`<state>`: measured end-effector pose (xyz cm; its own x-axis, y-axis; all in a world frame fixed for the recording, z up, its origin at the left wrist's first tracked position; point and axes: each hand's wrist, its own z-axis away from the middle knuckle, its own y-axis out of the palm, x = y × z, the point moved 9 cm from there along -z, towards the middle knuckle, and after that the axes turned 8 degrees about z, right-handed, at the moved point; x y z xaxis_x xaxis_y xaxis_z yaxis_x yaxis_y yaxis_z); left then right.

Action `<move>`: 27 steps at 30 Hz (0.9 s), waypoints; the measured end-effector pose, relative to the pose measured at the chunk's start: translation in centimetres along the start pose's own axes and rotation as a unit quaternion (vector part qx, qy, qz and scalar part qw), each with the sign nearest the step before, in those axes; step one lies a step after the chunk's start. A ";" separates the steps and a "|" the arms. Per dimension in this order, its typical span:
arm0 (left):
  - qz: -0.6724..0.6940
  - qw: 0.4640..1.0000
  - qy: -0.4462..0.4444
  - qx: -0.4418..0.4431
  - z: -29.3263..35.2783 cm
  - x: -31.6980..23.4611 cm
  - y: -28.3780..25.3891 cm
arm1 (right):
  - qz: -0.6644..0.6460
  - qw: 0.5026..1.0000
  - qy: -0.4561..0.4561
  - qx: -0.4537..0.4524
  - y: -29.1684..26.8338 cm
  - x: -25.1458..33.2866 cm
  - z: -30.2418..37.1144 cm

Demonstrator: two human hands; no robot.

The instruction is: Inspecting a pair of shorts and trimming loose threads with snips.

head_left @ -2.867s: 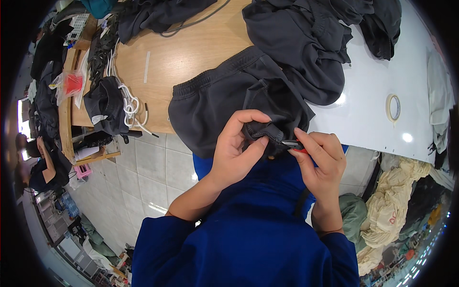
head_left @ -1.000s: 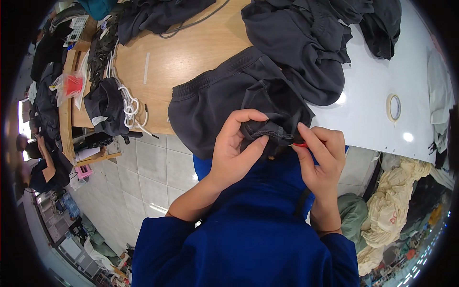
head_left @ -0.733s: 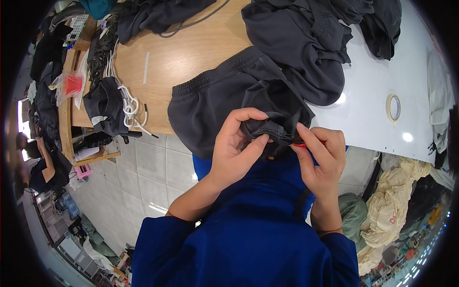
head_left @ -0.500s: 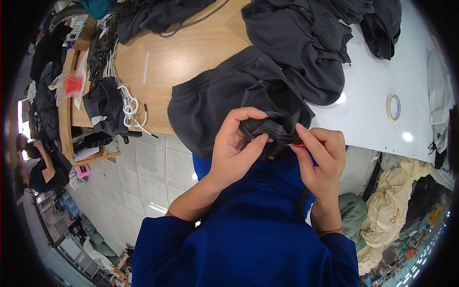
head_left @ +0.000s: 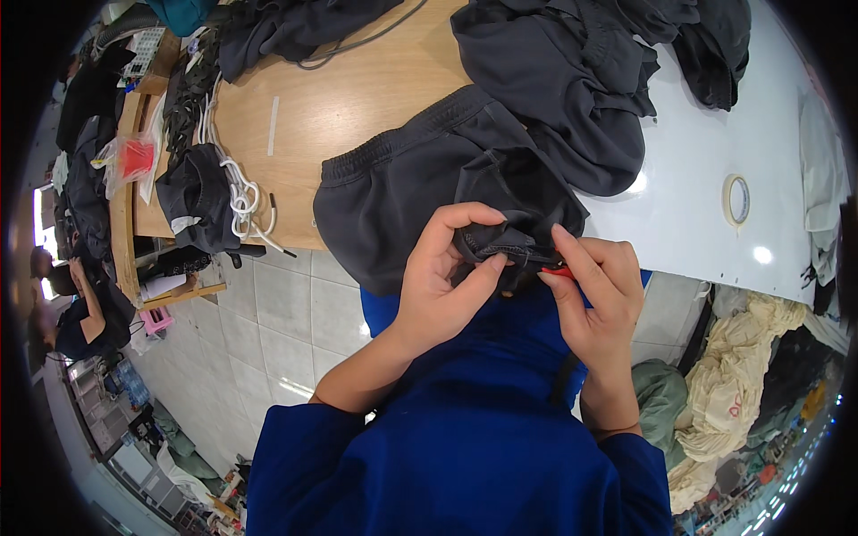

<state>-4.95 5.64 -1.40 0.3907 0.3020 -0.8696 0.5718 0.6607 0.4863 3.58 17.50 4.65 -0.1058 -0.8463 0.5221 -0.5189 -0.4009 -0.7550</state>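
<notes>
A pair of dark grey shorts (head_left: 384,210) with a gathered elastic waistband lies over the near table edge. My left hand (head_left: 451,268) pinches a turned-up hem of the shorts between thumb and fingers, with stitching showing along the fold. Close beside it, my right hand (head_left: 603,286) is closed on a small red and black tool (head_left: 556,271), its tip against the hem. The fingers cover most of the tool, so its exact kind is hidden.
More dark garments (head_left: 563,98) are heaped at the back right. A tape roll (head_left: 736,200) lies on the white tabletop. White cords (head_left: 239,192) hang by a dark cloth bundle at left. Cream fabric (head_left: 737,384) is piled at lower right. A person (head_left: 82,313) sits far left.
The red and black tool and my right fingertips have shifted slightly along the hem. My left hand has moved a little to the right and down, still pinching the cloth.
</notes>
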 end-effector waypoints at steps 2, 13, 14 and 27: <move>-0.001 1.000 0.000 0.002 0.0 0.0 0.0 | -0.003 1.000 0.004 -0.002 -0.1 0.0 -0.1; -0.020 1.000 0.005 0.007 0.0 -0.4 0.2 | 0.002 1.000 -0.016 -0.005 0.1 0.2 -0.2; -0.020 1.000 0.005 0.007 0.0 -0.3 0.1 | 0.002 1.000 -0.016 -0.004 0.0 0.2 -0.2; -0.157 0.987 0.043 -0.005 -0.9 -1.2 -1.1 | -0.129 0.984 0.124 -0.022 -1.0 -2.6 0.3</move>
<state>-6.74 5.17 -0.94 0.1332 0.1377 -0.9815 0.6473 0.7379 0.1914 4.67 19.95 3.92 -0.1661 -0.6048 0.7788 -0.5910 -0.5711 -0.5696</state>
